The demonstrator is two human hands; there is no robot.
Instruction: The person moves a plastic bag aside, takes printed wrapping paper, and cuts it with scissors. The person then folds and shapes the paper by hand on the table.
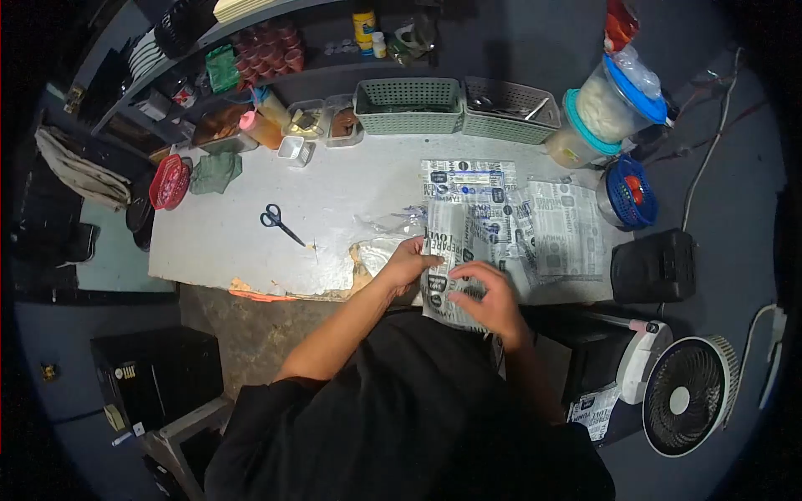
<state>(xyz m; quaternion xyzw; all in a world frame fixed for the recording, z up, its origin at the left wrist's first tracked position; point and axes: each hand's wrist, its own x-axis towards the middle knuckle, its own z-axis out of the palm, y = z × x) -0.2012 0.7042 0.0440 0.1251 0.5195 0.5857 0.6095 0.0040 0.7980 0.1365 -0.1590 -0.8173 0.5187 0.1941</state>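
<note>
Near the front edge of the white table, my left hand [407, 261] pinches the left side of a printed paper sheet [451, 292] with black lettering. My right hand [489, 296] is over the same sheet, its fingers apart and curved. Behind the sheet lie more printed papers [468, 178], one with blue marks. Another stack of printed paper [565, 225] is on the right. Crumpled clear plastic [393, 222] lies just behind my left hand. Dark-handled scissors [282, 225] rest on the table to the left.
Green baskets [408, 121] line the back beside clear containers [306, 119]. Tubs with blue and teal lids [614, 100], a blue basket [628, 200] and a black box [653, 267] stand at the right. A red basket [170, 182] is far left; a fan [687, 397] is lower right.
</note>
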